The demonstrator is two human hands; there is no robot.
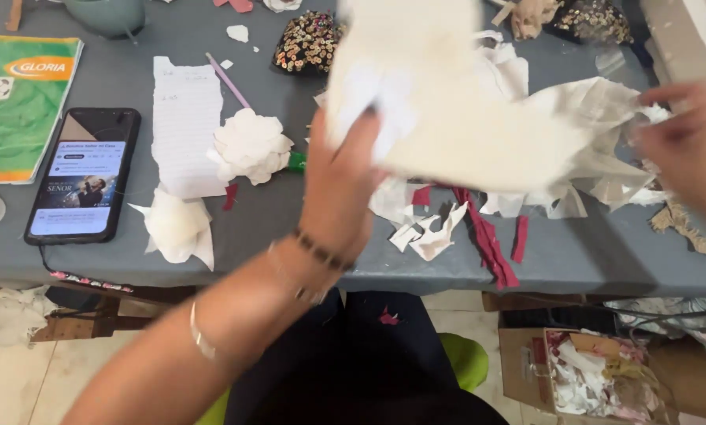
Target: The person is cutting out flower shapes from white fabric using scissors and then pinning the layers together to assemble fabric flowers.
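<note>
Paper dominates the middle of the grey table: a large, crumpled cream sheet is held up above the surface between both hands. The left hand grips the sheet's near left corner, fingers closed on it, with a beaded bracelet at the wrist and the forearm crossing the table's front edge. The right hand reaches in from the right edge of the view and pinches the sheet's far right end; its fingers are blurred, so how tightly they close cannot be told. Under the lifted sheet lie torn white scraps and dark red paper strips, the strips running close to the front edge. Left of the left hand there is some bare tabletop, bounded by a white paper flower, a lined sheet of paper and a pink pencil lying aslant beside it. A second folded white paper form sits just beside the front edge, and a phone with a lit screen lies near it, its lower end almost at the edge. A green notebook fills the far left corner. At the back stands a beaded dark piece. Below the table on the right, a cardboard box holds paper offcuts, well apart from both hands.
</note>
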